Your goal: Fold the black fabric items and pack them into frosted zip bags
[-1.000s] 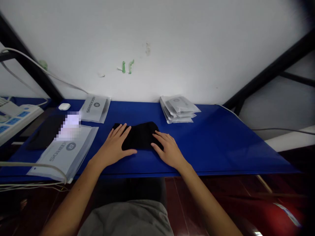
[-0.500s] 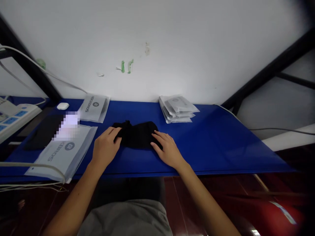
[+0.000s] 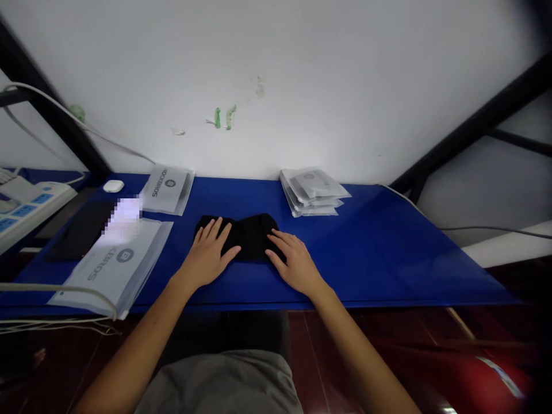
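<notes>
A black piece of folded fabric [image 3: 248, 234] lies flat on the blue table [image 3: 379, 247], near its front edge. My left hand [image 3: 207, 256] rests on the fabric's left end, fingers stretched out and spread. On the right end lies my right hand [image 3: 293, 261], also flat with its fingers extended. Neither hand grips anything.
A stack of clear plastic bags [image 3: 313, 192] sits at the back by the wall. Printed grey bags lie at the left front [image 3: 114, 267] and left back [image 3: 168, 188]. A white earbud case [image 3: 113, 186], a dark flat object [image 3: 81, 230], a power strip [image 3: 30, 207] and cables are at far left.
Half a second ago my left hand was curled at the fabric's left end; now it lies flat and spread on it again. My right hand has stayed in place.
</notes>
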Action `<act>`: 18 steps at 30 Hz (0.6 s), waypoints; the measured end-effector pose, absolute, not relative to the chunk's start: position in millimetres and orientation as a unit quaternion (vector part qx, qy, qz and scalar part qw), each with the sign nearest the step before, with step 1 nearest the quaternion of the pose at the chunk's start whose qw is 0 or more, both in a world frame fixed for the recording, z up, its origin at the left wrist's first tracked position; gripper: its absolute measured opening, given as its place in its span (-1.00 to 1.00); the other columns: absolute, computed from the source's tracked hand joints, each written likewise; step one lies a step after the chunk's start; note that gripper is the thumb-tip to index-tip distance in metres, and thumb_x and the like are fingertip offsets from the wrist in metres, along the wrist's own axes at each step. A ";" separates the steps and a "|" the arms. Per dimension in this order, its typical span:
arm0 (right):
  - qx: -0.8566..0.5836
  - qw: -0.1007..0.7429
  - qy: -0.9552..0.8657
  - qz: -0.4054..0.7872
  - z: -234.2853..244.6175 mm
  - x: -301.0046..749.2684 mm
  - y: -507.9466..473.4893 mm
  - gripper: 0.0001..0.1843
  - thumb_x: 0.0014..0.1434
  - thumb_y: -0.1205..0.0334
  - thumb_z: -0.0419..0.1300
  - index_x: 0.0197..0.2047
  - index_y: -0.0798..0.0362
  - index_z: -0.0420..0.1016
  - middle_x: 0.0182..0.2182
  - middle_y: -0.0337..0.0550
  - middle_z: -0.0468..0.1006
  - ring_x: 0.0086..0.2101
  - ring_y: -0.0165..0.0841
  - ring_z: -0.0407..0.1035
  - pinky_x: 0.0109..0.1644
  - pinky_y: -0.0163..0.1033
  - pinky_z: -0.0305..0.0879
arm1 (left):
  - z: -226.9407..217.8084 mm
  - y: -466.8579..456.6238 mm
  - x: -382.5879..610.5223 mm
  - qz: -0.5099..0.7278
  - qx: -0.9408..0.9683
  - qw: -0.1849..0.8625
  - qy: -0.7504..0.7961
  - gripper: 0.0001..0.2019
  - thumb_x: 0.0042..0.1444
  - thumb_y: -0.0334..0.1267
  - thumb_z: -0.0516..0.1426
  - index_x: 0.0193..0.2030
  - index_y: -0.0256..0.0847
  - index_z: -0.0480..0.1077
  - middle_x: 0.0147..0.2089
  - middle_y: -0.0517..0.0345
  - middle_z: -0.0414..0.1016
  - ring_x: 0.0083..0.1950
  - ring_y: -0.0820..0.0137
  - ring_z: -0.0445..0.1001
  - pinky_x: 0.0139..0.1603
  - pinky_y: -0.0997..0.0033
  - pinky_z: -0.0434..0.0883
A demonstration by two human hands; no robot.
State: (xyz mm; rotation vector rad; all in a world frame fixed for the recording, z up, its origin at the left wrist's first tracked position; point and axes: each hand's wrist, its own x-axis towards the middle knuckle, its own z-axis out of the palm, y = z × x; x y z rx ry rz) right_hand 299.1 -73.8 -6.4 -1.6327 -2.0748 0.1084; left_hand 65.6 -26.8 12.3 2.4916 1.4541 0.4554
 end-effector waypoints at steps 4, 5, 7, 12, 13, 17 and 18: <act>-0.601 0.250 -0.758 0.041 -7.8 299.4 -73.5 -0.57 0.30 0.02 0.02 0.17 -0.05 0.38 0.17 -0.02 0.39 0.17 -0.12 0.26 0.23 0.19 0.16 | 8.5 -26.7 65.9 0.149 0.839 0.108 0.512 -0.32 0.25 0.17 -0.15 0.38 -0.21 0.01 0.44 -0.13 -0.04 0.45 0.06 -0.10 0.36 -0.12 -0.02; -0.600 0.251 -0.758 0.041 -7.8 299.6 -73.5 -0.57 0.30 0.02 0.02 0.17 -0.04 0.37 0.18 -0.02 0.39 0.17 -0.13 0.26 0.23 0.19 0.16 | 9.4 -28.2 64.0 0.163 0.827 0.092 0.530 -0.32 0.25 0.17 -0.16 0.37 -0.23 0.03 0.43 -0.14 -0.01 0.44 0.05 -0.06 0.35 -0.11 0.00; -0.598 0.250 -0.760 0.044 -7.3 299.7 -73.7 -0.57 0.30 0.03 0.02 0.17 -0.02 0.38 0.18 -0.02 0.39 0.17 -0.13 0.25 0.23 0.17 0.16 | 11.4 -32.1 58.2 0.190 0.783 0.047 0.590 -0.33 0.26 0.13 -0.15 0.33 -0.34 0.08 0.38 -0.25 0.10 0.38 -0.02 0.06 0.30 -0.12 0.09; -0.596 0.251 -0.762 0.042 -5.6 299.3 -74.2 -0.58 0.30 0.04 0.02 0.16 -0.02 0.38 0.17 0.00 0.39 0.17 -0.13 0.25 0.23 0.18 0.16 | 11.1 -42.1 44.3 0.182 0.698 -0.023 0.693 -0.38 0.18 0.13 -0.04 0.04 -0.47 0.37 0.07 -0.41 0.37 0.12 -0.18 0.32 0.03 -0.17 0.33; -0.596 0.250 -0.762 0.040 -5.5 299.1 -74.2 -0.58 0.30 0.05 0.02 0.16 -0.03 0.39 0.17 0.00 0.40 0.17 -0.12 0.26 0.22 0.18 0.17 | 10.4 -43.3 43.6 0.183 0.695 -0.030 0.695 -0.42 0.17 0.12 -0.03 -0.03 -0.43 0.40 0.03 -0.36 0.40 0.08 -0.15 0.34 -0.01 -0.15 0.35; -0.595 0.248 -0.764 0.034 -6.4 299.0 -73.9 -0.58 0.30 0.05 0.02 0.16 -0.02 0.38 0.17 0.01 0.39 0.17 -0.11 0.25 0.22 0.18 0.18 | 8.0 -44.1 47.4 0.212 0.691 -0.038 0.690 -0.63 0.15 0.03 0.03 -0.19 -0.26 0.42 -0.17 -0.14 0.46 -0.08 0.00 0.41 -0.15 0.01 0.42; -0.595 0.247 -0.764 0.033 -6.7 299.1 -73.8 -0.57 0.30 0.05 0.02 0.16 -0.02 0.38 0.17 0.01 0.39 0.17 -0.11 0.25 0.21 0.18 0.19 | 7.5 -43.8 49.0 0.224 0.692 -0.032 0.685 -0.69 0.15 -0.02 0.04 -0.22 -0.23 0.41 -0.21 -0.10 0.47 -0.12 0.04 0.42 -0.19 0.05 0.42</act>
